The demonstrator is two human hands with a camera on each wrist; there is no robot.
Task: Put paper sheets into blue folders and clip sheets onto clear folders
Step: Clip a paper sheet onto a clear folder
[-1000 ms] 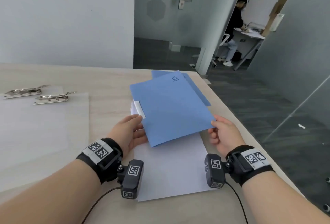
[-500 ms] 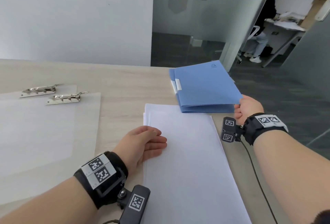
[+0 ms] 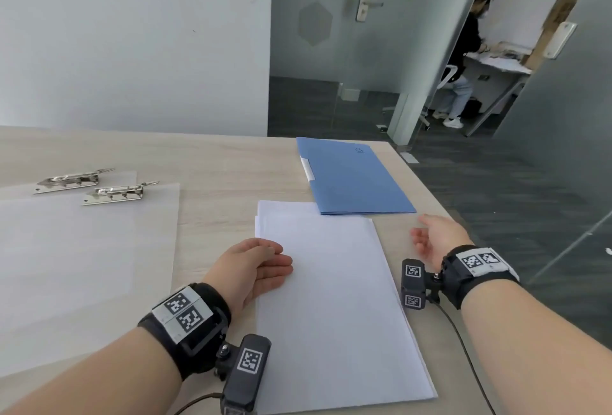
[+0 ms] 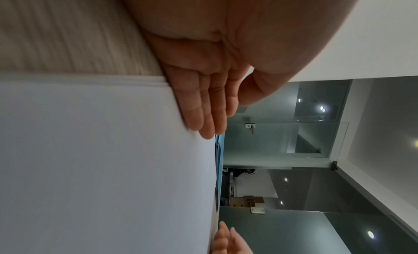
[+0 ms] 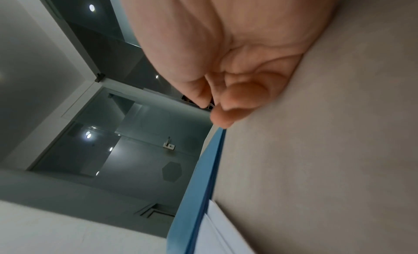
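Two hands hover low over a pale wooden table (image 3: pixel 212 163). Left hand (image 3: pixel 251 265), at 7 o'clock of the scene, lies palm-inward with straight, relaxed fingers (image 4: pixel 203 114) touching the left edge of the paper stack (image 3: pixel 334 298); it grips nothing. Right hand (image 3: pixel 437 239), at 4 o'clock, is held just above the tabletop near the stack's right edge, loosely spread with its fingers only slightly bent, holding nothing, apart from the folders. Each wrist carries a black band with printed square markers and a small camera.

Count of items: two blue folders (image 3: pixel 354 179), closed and stacked one on the other at 1 o'clock, with a white sheet edge showing at their left side; one stack of white sheets at centre, its far corner just beside the folders; two clear folders (image 3: pixel 82 259) at 9 o'clock, overlapping, each with one metal clip (image 3: pixel 116 193) at its far edge. One seated person appears beyond the glass partition at 2 o'clock.
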